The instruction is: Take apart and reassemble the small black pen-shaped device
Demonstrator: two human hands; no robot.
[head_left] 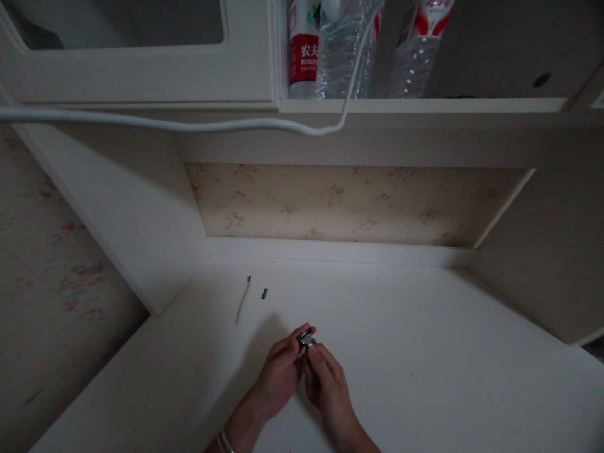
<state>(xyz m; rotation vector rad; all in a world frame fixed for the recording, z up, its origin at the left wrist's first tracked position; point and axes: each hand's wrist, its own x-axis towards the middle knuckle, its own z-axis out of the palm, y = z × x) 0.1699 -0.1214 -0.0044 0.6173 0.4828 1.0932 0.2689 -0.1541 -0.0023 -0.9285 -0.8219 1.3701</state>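
My left hand (279, 375) and my right hand (325, 382) meet over the white desk (425, 352), near its front middle. Both pinch a small dark and metallic object (304, 338) between their fingertips; it is too small to name. The fingers of both hands are closed around it. A thin pale stick with a dark tip (243, 299) lies on the desk further back to the left. A tiny dark piece (264, 293) lies just to the right of that stick.
A floral back panel (349, 204) closes the desk's recess. Above, a shelf (425, 106) holds plastic water bottles (340, 50). A white cable (189, 124) hangs across below the shelf. White side panels stand left and right of the desk.
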